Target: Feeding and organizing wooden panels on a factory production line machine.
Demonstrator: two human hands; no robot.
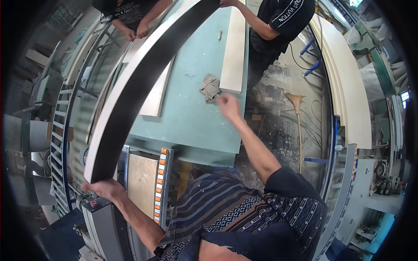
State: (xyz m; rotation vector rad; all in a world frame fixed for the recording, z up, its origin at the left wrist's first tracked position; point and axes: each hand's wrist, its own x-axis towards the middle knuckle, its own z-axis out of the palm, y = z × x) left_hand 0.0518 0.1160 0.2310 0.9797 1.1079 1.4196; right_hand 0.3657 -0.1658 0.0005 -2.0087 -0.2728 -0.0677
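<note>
A long board with a pale edge and dark face (130, 93) runs from the lower left up to the far end of the table, tilted on its edge. My left hand (104, 189) grips its near end, fingers wrapped under the corner. My right hand (229, 106) is over the green table (196, 126), its fingers closed at the edge of a crumpled grey-beige rag (210, 87). At the far end, a co-worker's hand (227, 3) holds the same board. Another pale board (234, 52) lies flat just beyond the rag.
Another person's hands (137, 32) are at the far left. A small white bottle (219, 35) and another pale panel (155, 93) are on the table. An orange-and-white roller strip (160, 185) stands nearby. Rightward are a broom (298, 126), cables and stacked panels (348, 87).
</note>
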